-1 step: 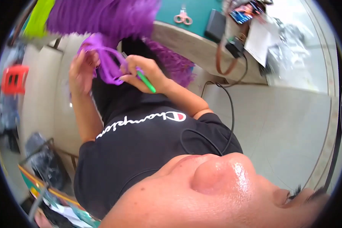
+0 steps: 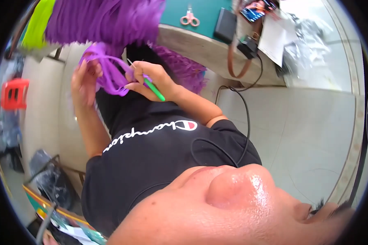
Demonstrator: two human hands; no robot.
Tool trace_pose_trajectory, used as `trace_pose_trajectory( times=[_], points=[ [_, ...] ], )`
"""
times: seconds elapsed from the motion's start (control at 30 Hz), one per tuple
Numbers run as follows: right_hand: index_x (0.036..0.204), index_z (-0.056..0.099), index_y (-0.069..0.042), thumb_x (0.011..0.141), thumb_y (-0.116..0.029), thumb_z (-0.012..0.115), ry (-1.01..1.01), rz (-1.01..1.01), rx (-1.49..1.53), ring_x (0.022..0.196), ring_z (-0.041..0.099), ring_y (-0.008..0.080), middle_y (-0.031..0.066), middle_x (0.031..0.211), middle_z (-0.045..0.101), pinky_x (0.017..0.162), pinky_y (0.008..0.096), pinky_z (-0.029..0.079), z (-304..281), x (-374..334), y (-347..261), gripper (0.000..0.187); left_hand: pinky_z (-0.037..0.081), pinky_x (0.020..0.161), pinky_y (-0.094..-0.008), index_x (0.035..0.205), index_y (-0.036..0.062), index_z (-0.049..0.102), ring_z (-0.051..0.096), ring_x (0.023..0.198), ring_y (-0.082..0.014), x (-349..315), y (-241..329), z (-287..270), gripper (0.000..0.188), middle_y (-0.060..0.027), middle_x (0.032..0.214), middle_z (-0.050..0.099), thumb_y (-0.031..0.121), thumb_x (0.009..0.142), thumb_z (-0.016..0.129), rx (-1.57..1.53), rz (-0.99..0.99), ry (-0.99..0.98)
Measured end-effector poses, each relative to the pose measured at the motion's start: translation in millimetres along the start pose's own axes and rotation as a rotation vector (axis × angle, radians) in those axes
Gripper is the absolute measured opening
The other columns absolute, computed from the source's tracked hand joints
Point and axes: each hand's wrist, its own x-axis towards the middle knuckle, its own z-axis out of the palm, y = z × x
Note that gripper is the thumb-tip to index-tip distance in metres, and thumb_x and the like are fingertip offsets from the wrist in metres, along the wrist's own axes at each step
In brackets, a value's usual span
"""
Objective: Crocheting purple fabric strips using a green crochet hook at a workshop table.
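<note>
In the frame's upper left, purple ribbon [image 2: 109, 74] loops between my hands: my left hand [image 2: 84, 83] curls around it, my right hand [image 2: 156, 79] grips a green-handled tool [image 2: 154, 90].

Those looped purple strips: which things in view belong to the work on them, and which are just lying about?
In the work:
- looped purple strips, with the left hand at them
- green-handled tool in the right hand
- probably the hanging purple strands

Apparently lying about:
- scissors, unused, possibly a spare tool
- black box
- brown strap
- clear plastic
</note>
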Motion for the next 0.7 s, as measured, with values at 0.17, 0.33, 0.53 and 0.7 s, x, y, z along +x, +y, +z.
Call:
trace_pose_trajectory(
  times=[0.17,0.33,0.53,0.7],
  points=[
    [0.075,0.042,-0.005,0.076,0.0,0.071,0.378,0.066,-0.357,0.061,0.052,0.0249,0.011,0.072,0.052,0.056,0.0319,0.043,-13.8,7.6,-0.3,0.029,0.044,0.054,-0.0253,0.112,0.0027,0.051,0.059,0.063,-0.0128,-14.5,8.9,37.0,0.027,-0.0068,0.079,0.062,0.026,0.099,0.048,0.566,-0.228,0.059],
    [0.078,0.047,-0.003,0.073,0.002,0.066,0.242,0.069,-0.535,0.066,0.055,0.0347,0.0124,0.073,0.049,0.058,0.0408,0.044,1.5,3.1,8.3,0.02,0.044,0.071,-0.0235,0.119,0.003,0.047,0.056,0.079,-0.0089,-18.7,-18.1,46.4,0.034,-0.0047,0.09,0.059,0.031,0.099,0.049,0.782,-0.409,-0.382],
    [0.082,0.043,-0.001,0.074,0.004,0.062,0.086,0.059,-0.431,0.07,0.052,0.0349,0.014,0.079,0.047,0.061,0.041,0.042,-5.1,7.8,6.4,0.022,0.04,0.086,-0.0224,0.122,0.0016,0.049,0.053,0.095,-0.0075,-11.2,-64.5,54.0,0.039,-0.001,0.103,0.057,0.028,0.095,0.059,0.399,-0.171,-0.111],
    [0.079,0.042,-0.002,0.073,0.006,0.055,-0.099,0.101,-0.348,0.066,0.049,0.0349,0.0157,0.072,0.044,0.06,0.0385,0.041,-19.0,8.3,3.5,0.016,0.045,0.088,-0.0252,0.124,0.0011,0.051,0.058,0.099,-0.0102,-13.0,-57.4,58.1,0.039,-0.0036,0.111,0.061,0.017,0.091,0.063,0.281,-0.324,-0.173]
  ],
)
